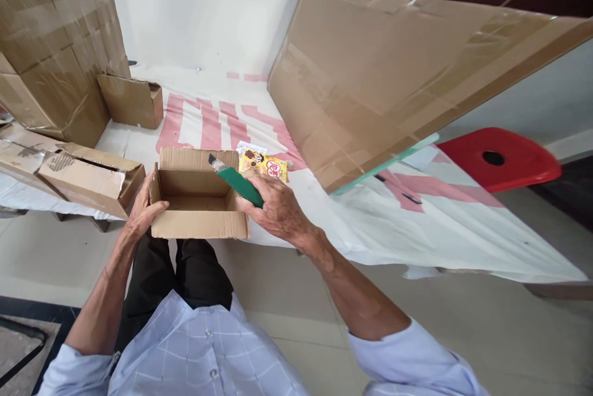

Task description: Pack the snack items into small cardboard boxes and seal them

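An open cardboard box [199, 224] with its flaps folded out is held at the table's front edge. My left hand [141, 207] grips its left side, thumb over the rim near the front flap. In my right hand [273, 207] is a green utility knife [241, 186], its blade pointing up and left over the box's opening. That hand is also close against the box's right side, though whether it grips the cardboard I cannot tell. The inside of the box shows nothing in the visible part. Just behind my right hand lies a yellow packet [264, 165] with a cartoon print, partly covered.
Stacked taped cartons [50, 44] stand at the left, with smaller boxes [86, 175] before them. A large cardboard sheet [370, 68] leans at the right over a green-edged pane. A red stool [504, 158] is beyond. White cloth [370, 238] with pink lettering covers the table.
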Demonstrator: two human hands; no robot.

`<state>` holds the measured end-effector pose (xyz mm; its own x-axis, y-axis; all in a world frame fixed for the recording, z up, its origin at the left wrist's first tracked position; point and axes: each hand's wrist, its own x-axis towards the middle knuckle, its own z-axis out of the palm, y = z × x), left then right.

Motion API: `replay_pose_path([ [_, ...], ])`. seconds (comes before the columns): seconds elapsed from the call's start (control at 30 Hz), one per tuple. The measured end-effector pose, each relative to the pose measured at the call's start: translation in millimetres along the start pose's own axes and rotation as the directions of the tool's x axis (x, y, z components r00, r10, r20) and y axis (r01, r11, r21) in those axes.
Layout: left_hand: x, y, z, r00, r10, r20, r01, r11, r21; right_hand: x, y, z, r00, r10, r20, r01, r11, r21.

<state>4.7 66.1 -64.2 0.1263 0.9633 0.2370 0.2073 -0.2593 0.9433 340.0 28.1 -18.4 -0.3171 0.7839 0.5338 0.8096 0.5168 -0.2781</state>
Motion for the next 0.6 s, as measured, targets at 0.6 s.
replay_pose_path([
  [0.6,-16.8,28.4,24.2,0.967,0.145,-0.211,-0.125,0.987,0.106,7.1,-25.9,6.7,0.976,0.024,0.216,-0.073,0.972,0.224],
])
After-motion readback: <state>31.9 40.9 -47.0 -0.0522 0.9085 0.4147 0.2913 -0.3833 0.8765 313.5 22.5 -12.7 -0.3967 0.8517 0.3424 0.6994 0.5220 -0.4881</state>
